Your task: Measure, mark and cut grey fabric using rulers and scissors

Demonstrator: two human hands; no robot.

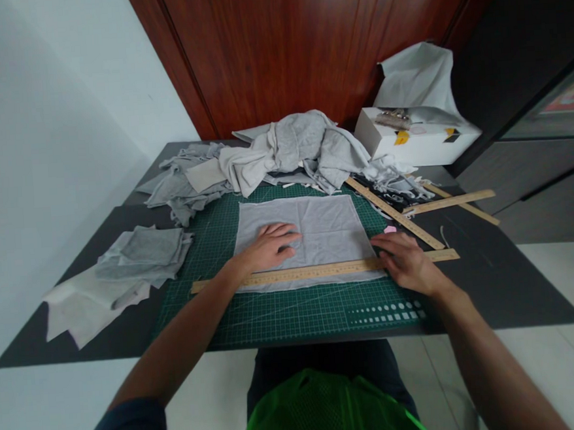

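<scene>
A light grey cloth point(322, 229) lies flat on the green cutting mat point(284, 317). Across its lower part runs a long wooden ruler point(315, 271), reaching past both sides of the cloth. My left hand point(272, 245) rests on the cloth just above the ruler, fingers apart and pointing right. At the cloth's right edge, my right hand point(403, 258) is over the ruler, its thumb and fingers spread around the edge. The palm hides part of the ruler there.
Crumpled grey cloths point(302, 145) line the back. Folded grey pieces point(142, 254) lie at the left. More wooden rulers point(395, 212) cross at the right, near white scraps point(392, 175). A white box point(410, 142) stands at the back right.
</scene>
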